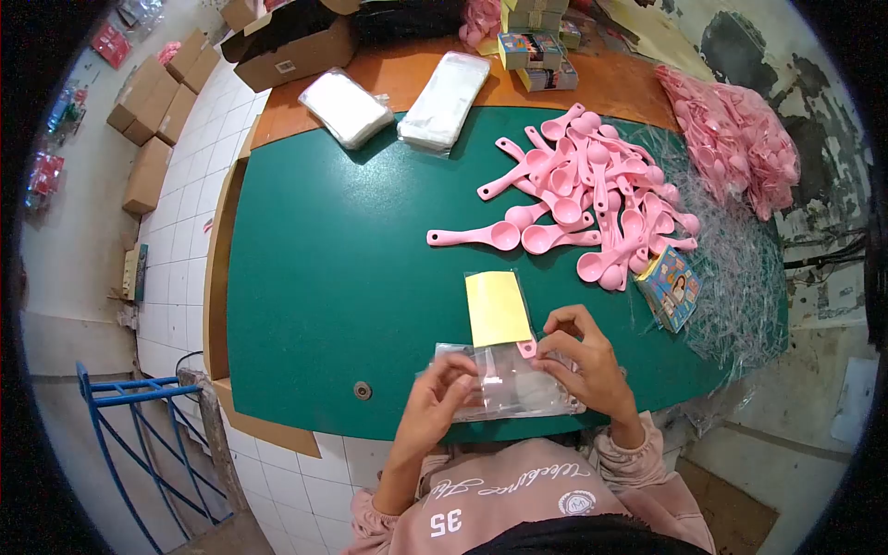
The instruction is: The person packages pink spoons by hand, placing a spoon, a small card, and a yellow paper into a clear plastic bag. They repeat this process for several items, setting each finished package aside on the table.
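Note:
A clear plastic bag (499,393) lies at the table's near edge, between my hands. My left hand (437,398) has its fingers curled and closed on the bag's left side. On the other side, my right hand (585,363) pinches the bag near its upper right part, beside the holed end of a pink spoon handle (527,349). A yellow card (498,308) in clear film lies just above the bag and partly covers that handle. Farther up, a single pink measuring spoon (474,237) lies left of a heap of pink spoons (599,166).
A stack of printed cards (671,289) sits right of the spoons, beside crumpled clear film (740,287). Pink spoons fill a bag (735,139) at the back right. Two packs of clear bags (347,106) (446,100), boxed card stacks (536,51) and a cardboard box (294,57) stand behind.

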Demonstrator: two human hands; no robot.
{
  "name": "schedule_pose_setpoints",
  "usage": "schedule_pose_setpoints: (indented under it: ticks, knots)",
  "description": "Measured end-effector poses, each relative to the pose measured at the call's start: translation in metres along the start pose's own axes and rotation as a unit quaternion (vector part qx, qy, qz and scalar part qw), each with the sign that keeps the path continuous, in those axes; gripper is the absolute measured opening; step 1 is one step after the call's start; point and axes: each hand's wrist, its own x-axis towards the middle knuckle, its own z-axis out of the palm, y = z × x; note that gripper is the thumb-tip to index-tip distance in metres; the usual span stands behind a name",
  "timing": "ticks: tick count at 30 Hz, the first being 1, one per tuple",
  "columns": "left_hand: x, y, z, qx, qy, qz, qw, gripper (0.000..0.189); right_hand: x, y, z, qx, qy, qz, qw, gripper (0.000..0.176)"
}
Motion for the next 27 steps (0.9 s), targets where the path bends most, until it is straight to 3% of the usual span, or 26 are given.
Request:
schedule_pose_setpoints:
  ticks: [2,3,5,6,8,10,11,13,19,21,25,27]
  knots:
    - [0.003,0.002,0.002,0.141,0.107,0.077,0.981,0.012,-0.001,0.000,-0.003,0.028,0.003,0.004,1.000,0.020]
    - [0.004,0.006,0.005,0.140,0.106,0.077,0.981,0.012,-0.001,0.001,-0.004,0.038,-0.010,-0.002,0.999,0.020]
    - [0.007,0.014,0.010,0.368,0.004,0.145,0.918,0.018,-0.002,0.002,-0.006,0.049,-0.028,-0.009,0.998,0.020]
    - [0.010,0.012,0.009,0.391,0.008,0.153,0.908,0.018,-0.003,0.003,-0.007,0.062,-0.035,-0.006,0.997,0.018]
    - [0.011,0.011,0.011,0.399,0.022,0.157,0.903,0.016,-0.004,0.004,-0.006,0.074,-0.039,-0.004,0.996,0.016]
    - [0.011,0.012,0.012,0.409,0.034,0.160,0.898,0.014,-0.007,0.004,0.002,0.177,-0.030,0.104,0.978,0.011]
    - [0.011,0.013,0.013,0.408,0.037,0.150,0.900,0.013,-0.008,0.004,0.005,0.177,-0.029,0.104,0.978,0.011]
    - [0.011,0.012,0.015,0.407,0.042,0.141,0.902,0.012,-0.008,0.003,0.011,0.293,-0.009,0.216,0.931,0.011]
    - [0.015,-0.011,0.008,0.313,0.088,0.093,0.941,0.012,0.002,-0.008,0.016,0.271,0.038,0.278,0.921,0.012]
    - [0.016,-0.008,0.016,0.213,0.153,0.090,0.961,0.016,0.002,-0.007,0.017,0.261,0.041,0.283,0.922,0.011]
    - [0.016,-0.007,0.018,0.196,0.173,0.104,0.960,0.018,0.003,-0.009,0.018,0.266,0.043,0.272,0.924,0.012]
    - [0.016,-0.006,0.017,0.254,0.158,0.101,0.949,0.015,0.005,-0.011,0.018,0.258,0.038,0.267,0.928,0.013]
